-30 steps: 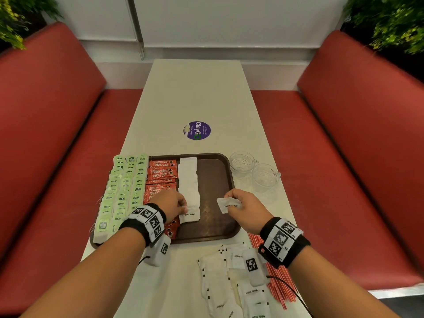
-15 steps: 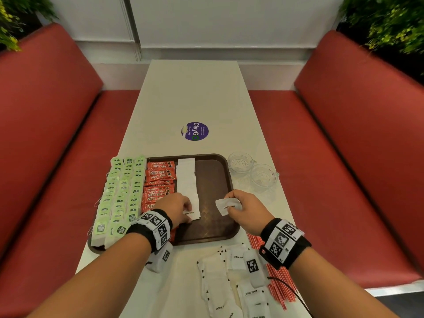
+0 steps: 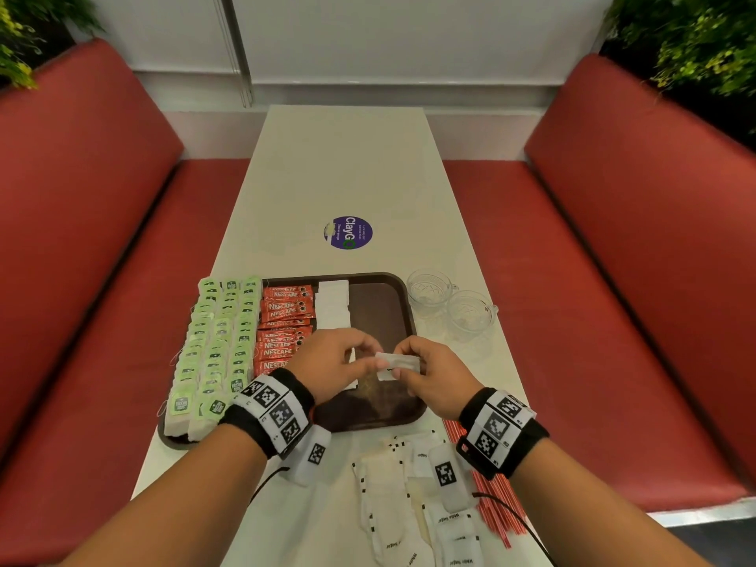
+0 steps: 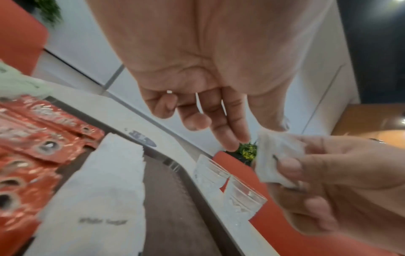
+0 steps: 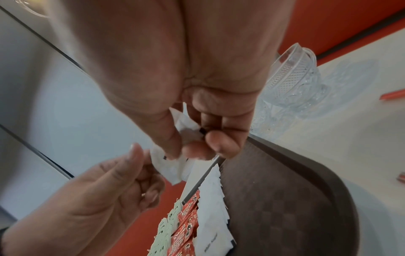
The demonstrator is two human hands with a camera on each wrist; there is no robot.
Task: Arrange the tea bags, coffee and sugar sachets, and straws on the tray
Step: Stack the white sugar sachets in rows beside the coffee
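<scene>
Right hand: the right hand (image 3: pixel 435 374) pinches a small white paper sugar sachet (image 3: pixel 397 364) between thumb and fingers, held above the tray's near half.
Left hand: the left hand (image 3: pixel 333 364) sits just beside the sachet with loosely bent fingers (image 4: pixel 230 131); the fingertips look to be at the sachet's free end, though blur hides whether they actually touch it.
Tray: a dark brown rectangular plastic tray (image 3: pixel 380 304) lies on the near half of the tabletop, its right part bare.
Tea bags: pale green paper tea bags (image 3: pixel 221 341) run in overlapping rows along the tray's left edge, some overhanging it.
Coffee: red coffee sachets (image 3: pixel 284 321) form a column just right of the tea bags.
Sugar on tray: a column of white sugar sachets (image 3: pixel 333 306) lies right of the coffee, touching it.
Loose sugar: more white sachets (image 3: pixel 392 501) lie scattered on the tabletop at its near edge, in front of the tray.
Straws: thin red straws (image 3: pixel 495 505) lie in a bundle by the tabletop's near right corner.
Cups: two clear patterned glass cups (image 3: pixel 450 302) stand side by side near the tabletop's right edge, just beside the tray.
Table: a long white table (image 3: pixel 347 165) carries a round purple sticker (image 3: pixel 347 233) beyond the tray.
</scene>
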